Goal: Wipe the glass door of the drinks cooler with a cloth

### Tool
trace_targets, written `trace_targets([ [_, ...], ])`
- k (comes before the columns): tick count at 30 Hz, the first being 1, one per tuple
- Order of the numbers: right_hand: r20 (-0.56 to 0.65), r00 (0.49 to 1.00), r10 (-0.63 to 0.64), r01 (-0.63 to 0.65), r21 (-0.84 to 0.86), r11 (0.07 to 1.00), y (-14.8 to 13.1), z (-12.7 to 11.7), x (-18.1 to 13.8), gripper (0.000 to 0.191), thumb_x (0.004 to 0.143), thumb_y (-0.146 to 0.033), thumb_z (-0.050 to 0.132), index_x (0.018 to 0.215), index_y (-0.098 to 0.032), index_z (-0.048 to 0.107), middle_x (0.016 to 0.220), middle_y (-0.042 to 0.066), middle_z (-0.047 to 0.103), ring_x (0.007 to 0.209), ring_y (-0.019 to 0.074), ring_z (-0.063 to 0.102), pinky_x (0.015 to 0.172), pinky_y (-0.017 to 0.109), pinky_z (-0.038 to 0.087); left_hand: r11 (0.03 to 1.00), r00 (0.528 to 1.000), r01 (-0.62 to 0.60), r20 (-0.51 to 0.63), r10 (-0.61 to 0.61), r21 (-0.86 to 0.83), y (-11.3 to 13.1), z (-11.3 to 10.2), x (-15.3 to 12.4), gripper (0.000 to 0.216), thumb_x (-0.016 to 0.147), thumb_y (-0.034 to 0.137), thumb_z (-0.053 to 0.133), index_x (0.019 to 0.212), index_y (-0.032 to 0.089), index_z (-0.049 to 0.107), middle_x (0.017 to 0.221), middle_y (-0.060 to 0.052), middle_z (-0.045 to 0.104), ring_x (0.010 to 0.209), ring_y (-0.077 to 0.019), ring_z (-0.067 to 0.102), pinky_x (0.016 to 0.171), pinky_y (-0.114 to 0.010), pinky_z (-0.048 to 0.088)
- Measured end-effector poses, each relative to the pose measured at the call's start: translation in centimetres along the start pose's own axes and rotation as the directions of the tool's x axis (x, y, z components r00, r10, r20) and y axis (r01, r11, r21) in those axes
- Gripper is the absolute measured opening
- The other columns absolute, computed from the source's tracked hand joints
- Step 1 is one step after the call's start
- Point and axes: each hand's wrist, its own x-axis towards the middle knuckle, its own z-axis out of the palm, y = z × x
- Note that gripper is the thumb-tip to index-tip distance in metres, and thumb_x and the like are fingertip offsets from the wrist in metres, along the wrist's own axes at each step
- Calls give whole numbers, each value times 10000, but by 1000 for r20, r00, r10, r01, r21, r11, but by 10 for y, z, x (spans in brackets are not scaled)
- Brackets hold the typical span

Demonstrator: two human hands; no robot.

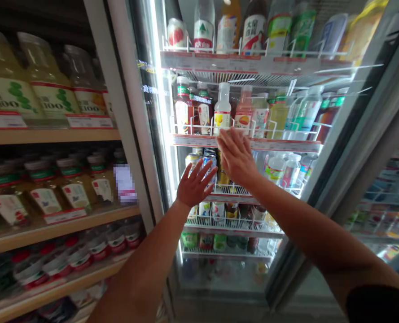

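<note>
A lit drinks fridge with a glass door point(199, 280) stands before me, and reflections run across the glass. My left hand point(195, 185) is raised with its fingers spread, its palm toward the door in front of some drink cans point(209, 157). Higher and to the right, my right hand point(236, 154) lies flat at the glass, fingers stretched and close together. It covers part of a shelf's price strip point(280, 144) below a pale bottle with a yellow label point(222, 110). Whether anything thin lies under the right palm cannot be made out.
Wooden shelves point(67, 134) on the left carry bottles of yellow drink point(51, 85) and smaller green-banded bottles point(74, 184). Lower down are red-and-white cups point(98, 246). A metal door frame point(340, 157) borders the fridge on the right, with another stocked fridge point(377, 193) beyond.
</note>
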Motion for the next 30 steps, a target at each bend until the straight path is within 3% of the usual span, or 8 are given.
trace_targets([
  [3,80,993,-92,90,20,996,0,0,10,735,1017,-149,408,1657,-341,103,1660,2,388,1579,239,246,1322,528,209,1000,1000,-12,-13,13,21,-1,0,0,733,1009,414,524,1644,295,180,1636,-34,374,1574,-243,203,1321,-484,125],
  [9,-132,990,42,-44,-16,999,19,-1,37,677,1024,-96,311,1645,-324,166,1668,16,370,1598,252,157,1302,611,170,1000,999,-14,-29,14,-3,-2,-2,2,749,997,406,547,1643,301,184,1615,-31,410,1568,-234,223,1323,-468,134],
  [12,22,981,-193,193,10,981,7,4,24,680,1018,-85,354,1636,-322,199,1623,9,452,1568,221,277,1299,545,245,999,997,-26,-69,27,19,-2,-3,3,750,999,399,547,1644,284,181,1611,-32,413,1569,-229,212,1323,-462,140],
  [15,180,907,-380,368,97,925,6,0,21,672,1008,-82,390,1622,-321,259,1614,-17,466,1542,180,337,1303,466,270,999,996,-32,-82,33,9,-1,-3,4,764,990,384,565,1644,282,182,1612,-34,416,1576,-228,190,1324,-467,138],
  [19,49,997,-58,57,40,998,22,-13,31,725,984,-49,340,1641,-327,208,1669,-31,367,1590,210,199,1330,522,149,999,996,-41,-80,41,4,-1,-3,4,759,986,369,571,1641,262,204,1604,-50,439,1581,-233,184,1324,-465,123],
  [21,-27,997,71,-71,6,997,24,-15,25,737,989,-58,322,1652,-326,143,1679,-24,345,1596,227,172,1326,552,136,999,996,-42,-80,42,8,-2,-3,4,759,985,373,573,1640,263,207,1604,-49,441,1582,-232,184,1325,-460,123],
  [27,271,935,-230,220,68,973,13,-18,-12,729,1018,-97,389,1631,-413,155,1619,-85,436,1546,149,319,1326,447,233,999,998,-35,-59,34,-9,-3,-2,2,774,983,376,579,1644,288,185,1622,-37,399,1579,-223,180,1327,-461,121],
  [30,177,979,-99,103,-12,995,28,-28,-7,734,1013,-79,374,1634,-401,149,1640,-80,401,1560,175,290,1328,484,224,1000,998,-26,-53,25,-8,-3,-1,2,761,995,379,547,1646,312,158,1625,-20,387,1574,-217,192,1325,-460,127],
])
